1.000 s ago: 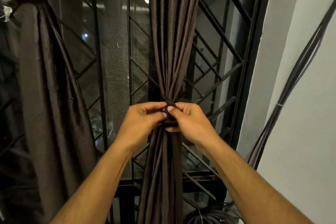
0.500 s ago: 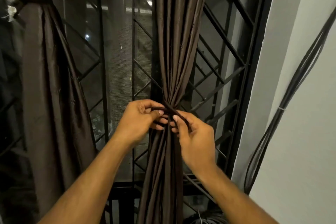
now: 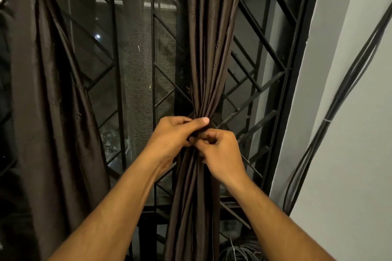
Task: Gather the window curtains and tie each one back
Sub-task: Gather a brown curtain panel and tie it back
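The window grille [image 3: 250, 82], black bars in a diagonal pattern, fills the background and serves as reference. To its right stands a pale wall [image 3: 350, 133] with a bundle of black cables [image 3: 331, 116] running diagonally up it. At the grille's left edge hangs a dark brown curtain [image 3: 48, 101], already cinched high up. In front of the grille's centre hangs the gathered curtain [image 3: 210, 38], pleated tight and pinched to a narrow waist, where a dark tie [image 3: 209, 127] is barely visible; both hands cover most of it.

The left hand [image 3: 174, 135] is curled closed at the waist, thumb laid across the front of the bundle, pressing the tie. The right hand [image 3: 220, 152] sits just below, touching it, fingers curled shut in a pinch on the tie's end; the knot itself is hidden.

Compared with half a second ago, the loose loop of tie then seen between the hands is gone, and the left thumb now reaches across the bundle.
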{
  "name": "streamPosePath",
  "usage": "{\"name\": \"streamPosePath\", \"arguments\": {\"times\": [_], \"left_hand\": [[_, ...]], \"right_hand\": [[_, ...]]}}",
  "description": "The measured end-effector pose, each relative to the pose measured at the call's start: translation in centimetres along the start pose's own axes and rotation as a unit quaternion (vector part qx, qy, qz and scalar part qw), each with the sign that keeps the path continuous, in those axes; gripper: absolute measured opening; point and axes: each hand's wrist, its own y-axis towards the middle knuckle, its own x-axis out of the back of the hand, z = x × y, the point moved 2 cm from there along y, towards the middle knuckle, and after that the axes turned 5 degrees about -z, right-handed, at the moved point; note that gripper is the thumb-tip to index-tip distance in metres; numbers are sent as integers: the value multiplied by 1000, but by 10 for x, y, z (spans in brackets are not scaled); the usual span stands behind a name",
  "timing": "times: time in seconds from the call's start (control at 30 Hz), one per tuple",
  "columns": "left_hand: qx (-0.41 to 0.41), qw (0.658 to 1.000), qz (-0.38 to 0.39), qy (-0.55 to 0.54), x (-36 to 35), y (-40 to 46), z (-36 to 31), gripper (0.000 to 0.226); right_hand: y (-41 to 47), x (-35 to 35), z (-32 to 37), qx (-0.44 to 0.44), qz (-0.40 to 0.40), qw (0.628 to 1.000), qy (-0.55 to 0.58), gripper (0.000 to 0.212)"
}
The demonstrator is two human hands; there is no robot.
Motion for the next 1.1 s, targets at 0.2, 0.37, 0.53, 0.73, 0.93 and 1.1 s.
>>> {"name": "streamPosePath", "arguments": {"times": [0.2, 0.37, 0.53, 0.73, 0.93, 1.1], "left_hand": [[-21, 999, -28, 8, -3, 0, 4, 16], [-21, 999, -21, 26, 2, -3, 4, 23], [-24, 1000, -7, -4, 8, -6, 5, 15], [15, 990, -19, -136, 10, -11, 11, 11], [34, 983, -7, -178, 11, -12, 13, 1], [35, 990, 3, -137, 15, -10, 9, 9]], "right_hand": [[2, 6, 9, -105, -54, 985, 122, 14], [-2, 4, 13, -179, -56, 941, 283, 21], [-3, -1, 10, -241, -78, 884, 393, 33], [-4, -4, 16, -240, -21, 880, 408, 39], [8, -2, 28, -240, -25, 906, 348, 48], [12, 9, 25, -223, -17, 935, 274, 23]]}}
